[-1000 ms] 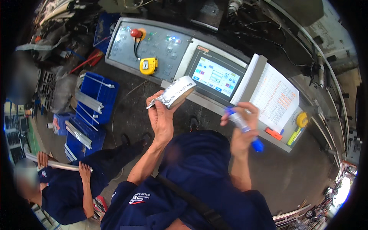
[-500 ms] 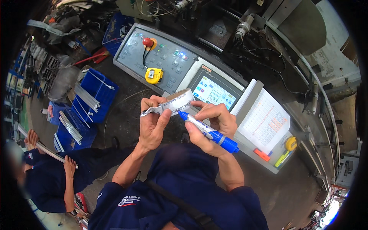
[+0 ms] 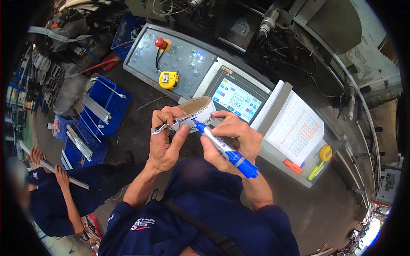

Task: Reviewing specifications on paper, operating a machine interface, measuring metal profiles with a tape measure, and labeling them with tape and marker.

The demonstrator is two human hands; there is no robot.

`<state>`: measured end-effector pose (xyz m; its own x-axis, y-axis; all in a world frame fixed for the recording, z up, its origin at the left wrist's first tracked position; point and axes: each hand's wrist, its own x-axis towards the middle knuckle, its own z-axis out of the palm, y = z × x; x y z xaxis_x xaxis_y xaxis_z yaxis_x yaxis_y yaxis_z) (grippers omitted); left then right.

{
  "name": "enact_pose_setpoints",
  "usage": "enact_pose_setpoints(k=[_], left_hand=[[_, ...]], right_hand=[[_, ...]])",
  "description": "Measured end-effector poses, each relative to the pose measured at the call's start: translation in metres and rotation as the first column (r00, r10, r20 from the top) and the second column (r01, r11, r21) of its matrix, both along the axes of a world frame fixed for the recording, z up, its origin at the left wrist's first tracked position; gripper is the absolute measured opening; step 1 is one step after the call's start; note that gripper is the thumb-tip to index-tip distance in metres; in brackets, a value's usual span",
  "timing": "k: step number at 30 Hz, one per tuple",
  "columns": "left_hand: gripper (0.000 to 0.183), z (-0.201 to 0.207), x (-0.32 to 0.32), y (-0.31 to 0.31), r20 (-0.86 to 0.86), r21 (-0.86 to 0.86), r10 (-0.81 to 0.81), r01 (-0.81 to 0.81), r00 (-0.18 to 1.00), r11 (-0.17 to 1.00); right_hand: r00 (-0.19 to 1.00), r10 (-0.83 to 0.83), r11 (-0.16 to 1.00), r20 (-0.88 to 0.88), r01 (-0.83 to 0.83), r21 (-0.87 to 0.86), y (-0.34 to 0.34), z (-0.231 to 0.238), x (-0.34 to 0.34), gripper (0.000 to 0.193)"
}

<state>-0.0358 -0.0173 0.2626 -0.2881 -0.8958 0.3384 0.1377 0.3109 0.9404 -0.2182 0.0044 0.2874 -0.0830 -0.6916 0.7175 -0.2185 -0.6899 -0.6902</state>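
Note:
A roll of white printed tape (image 3: 199,112) with a brown cardboard core is gripped in my left hand (image 3: 166,141). A loose end of the tape hangs out past the left fingers. Between the thumb and fingers of my right hand (image 3: 237,143) is a blue and white marker (image 3: 226,150). Its tip points up and left and meets, or nearly meets, the tape's printed face; exact contact is hard to see. The right index finger lies close to the right side of the roll.
Beyond my hands stands a grey control panel (image 3: 143,72) with a red button (image 3: 160,43), a yellow tape measure (image 3: 168,80) and a lit screen (image 3: 237,99). Printed sheets (image 3: 294,128) lie at right. Blue bins (image 3: 109,102) hold metal profiles; a co-worker (image 3: 60,200) holds a long bar.
The roll has tipped so that more of its cardboard core shows. The marker and my right hand have shifted slightly left, with the tip higher on the tape.

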Motion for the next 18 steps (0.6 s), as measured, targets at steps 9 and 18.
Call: enact_pose_setpoints(k=[9, 18], left_hand=[[0.025, 0.004, 0.003, 0.009, 0.009, 0.031, 0.003, -0.003, 1.0, 1.0], [0.023, 0.005, 0.011, 0.016, 0.01, 0.036, -0.018, 0.017, 1.0, 0.999]], right_hand=[[0.997, 0.077, 0.997, -0.017, -0.077, 0.016, 0.008, 0.003, -0.007, 0.024], [0.999, 0.04, 0.999, 0.016, -0.041, 0.025, 0.009, 0.0, -0.007, 0.024]])
